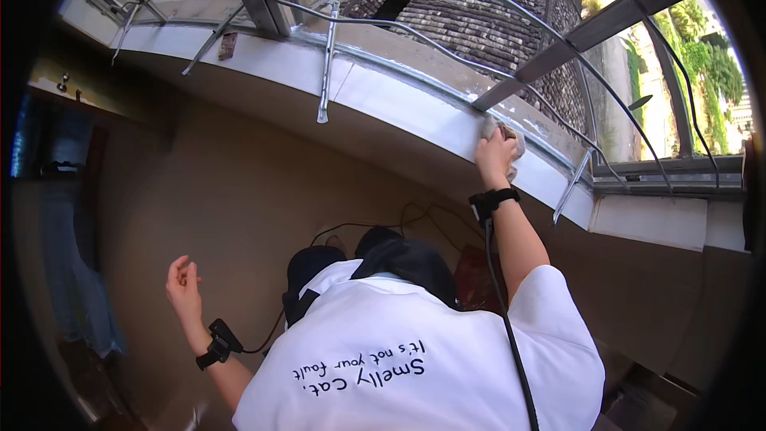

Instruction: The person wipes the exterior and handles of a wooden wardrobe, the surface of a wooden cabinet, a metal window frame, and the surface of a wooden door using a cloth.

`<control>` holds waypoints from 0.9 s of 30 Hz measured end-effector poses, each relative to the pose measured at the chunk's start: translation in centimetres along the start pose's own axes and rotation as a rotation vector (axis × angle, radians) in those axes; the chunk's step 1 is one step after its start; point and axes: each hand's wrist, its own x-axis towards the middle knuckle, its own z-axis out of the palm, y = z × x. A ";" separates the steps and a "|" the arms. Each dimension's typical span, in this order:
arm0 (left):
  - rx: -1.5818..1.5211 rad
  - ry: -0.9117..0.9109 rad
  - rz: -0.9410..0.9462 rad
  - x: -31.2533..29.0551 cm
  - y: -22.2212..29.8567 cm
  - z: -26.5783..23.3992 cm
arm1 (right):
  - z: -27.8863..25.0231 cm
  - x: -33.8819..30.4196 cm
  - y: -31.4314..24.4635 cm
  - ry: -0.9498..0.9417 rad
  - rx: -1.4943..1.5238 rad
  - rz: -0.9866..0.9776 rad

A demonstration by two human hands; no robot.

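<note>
One cloth (519,146): right hand (495,155) grasps it, seemingly to keep it against the sill (399,112)
Left hand (184,287): empty, loosely curled

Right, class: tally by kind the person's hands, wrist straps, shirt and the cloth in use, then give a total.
Hands: 2 (left hand, right hand)
Black wrist straps: 2
White shirt: 1
Greyish cloth: 1
Total: 6

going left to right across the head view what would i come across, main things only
Bluish hanging fabric → empty left hand → small brown patch → central metal bracket → right hand gripping a pale cloth → rightmost metal bracket
</note>
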 end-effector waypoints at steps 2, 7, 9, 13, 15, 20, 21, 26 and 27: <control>0.040 0.003 -0.029 1.1 -1.8 -2.5 | 2.4 -1.4 -6.0 0.024 -0.004 -0.076; 0.065 0.056 -0.055 4.6 -4.6 -6.3 | 6.2 -3.0 -16.7 -0.039 -0.009 -0.258; 0.029 0.030 -0.025 5.6 -5.4 -7.2 | 7.9 -3.0 -19.4 -0.027 -0.009 -0.335; 0.075 0.000 -0.088 6.7 -5.6 -8.6 | 9.7 -1.3 -20.9 0.006 0.018 -0.651; 0.037 0.009 -0.097 7.7 -7.2 -8.9 | 8.7 0.6 -20.2 -0.055 0.161 -0.746; 0.051 -0.013 -0.166 9.2 -7.9 -10.3 | 1.9 -4.8 -26.7 -0.507 0.963 -0.173; 0.056 -0.008 -0.171 9.9 -7.9 -10.5 | 1.3 -5.7 -28.3 -0.548 1.090 -0.161; 0.044 0.005 -0.090 16.8 -9.0 -10.2 | 8.4 -4.3 -36.7 -0.246 0.598 -0.414; 0.045 -0.001 -0.076 18.3 -8.5 -10.2 | 10.9 -3.0 -37.7 -0.059 0.355 -0.520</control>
